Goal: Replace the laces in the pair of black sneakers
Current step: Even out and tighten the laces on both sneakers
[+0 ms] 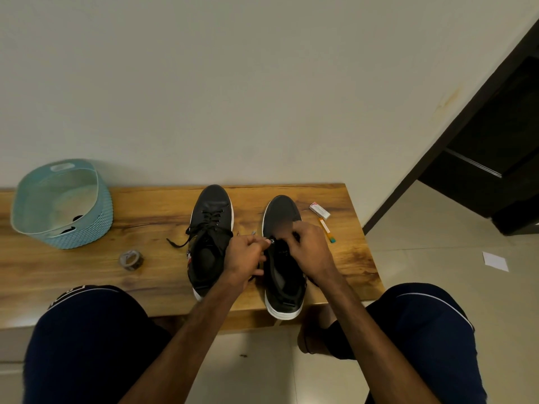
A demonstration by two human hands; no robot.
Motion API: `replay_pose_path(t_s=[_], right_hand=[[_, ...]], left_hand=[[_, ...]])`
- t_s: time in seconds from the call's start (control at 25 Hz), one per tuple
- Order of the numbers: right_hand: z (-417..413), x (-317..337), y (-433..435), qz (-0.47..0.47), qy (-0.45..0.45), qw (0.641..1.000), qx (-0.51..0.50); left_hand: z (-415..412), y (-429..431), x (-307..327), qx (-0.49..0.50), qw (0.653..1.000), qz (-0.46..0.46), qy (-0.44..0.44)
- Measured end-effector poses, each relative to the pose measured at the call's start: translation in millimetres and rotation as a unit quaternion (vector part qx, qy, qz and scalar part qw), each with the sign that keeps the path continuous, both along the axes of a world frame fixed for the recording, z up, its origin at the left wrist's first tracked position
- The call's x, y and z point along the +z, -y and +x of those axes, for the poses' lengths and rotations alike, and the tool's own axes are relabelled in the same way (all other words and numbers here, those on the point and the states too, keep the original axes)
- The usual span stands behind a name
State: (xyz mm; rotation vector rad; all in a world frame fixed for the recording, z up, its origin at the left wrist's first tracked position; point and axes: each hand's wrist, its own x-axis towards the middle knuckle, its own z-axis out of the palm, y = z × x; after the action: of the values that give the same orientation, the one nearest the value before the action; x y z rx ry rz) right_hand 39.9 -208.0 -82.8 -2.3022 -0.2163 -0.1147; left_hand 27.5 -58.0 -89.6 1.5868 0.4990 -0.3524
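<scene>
Here, the right sneaker is sitting near the table's right end, its heel overhanging the front edge. The left hand and right hand are each pinching the lace at its eyelets. The laced left sneaker is lying just beside it; a blue basket is standing well apart by the wall.

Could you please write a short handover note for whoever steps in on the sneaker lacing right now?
Left hand: grip closed on a lace end beside the right sneaker.
Right hand: fingers working at that sneaker's eyelets; what its grip holds is hidden.
Left sneaker: on the bench, laced, ends loose and untied.
Blue basket at the left holds something dark; tape roll sits in front of it.
Left to do: finish threading the right sneaker, then tie both.
</scene>
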Motion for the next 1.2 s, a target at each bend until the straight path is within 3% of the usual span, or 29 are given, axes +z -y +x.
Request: replay_pose_path(t_s=[0.24,0.88,1.08,1.2], right_hand=[[-3.2,-7.1,0.4,0.093,-0.036,0.995,-0.009],[-16.9,-3.9,-12.2,-0.089,0.068,0.994,0.010],[-23.9,1.4,-18.6,-0.095,0.086,0.992,-0.020],[-22.8,5.6,-16.3,-0.074,0.032,0.996,-0.048]], left_hand=[[1.9,0.8,1.0,0.010,1.000,-0.020,-0.018],[3.4,-1.8,-2.1,-0.002,1.000,-0.018,-0.015],[2.4,-4.8,-3.5,-0.019,1.000,-0.020,-0.010],[1.0,-3.1,-6.3,-0.041,0.999,-0.020,0.014]])
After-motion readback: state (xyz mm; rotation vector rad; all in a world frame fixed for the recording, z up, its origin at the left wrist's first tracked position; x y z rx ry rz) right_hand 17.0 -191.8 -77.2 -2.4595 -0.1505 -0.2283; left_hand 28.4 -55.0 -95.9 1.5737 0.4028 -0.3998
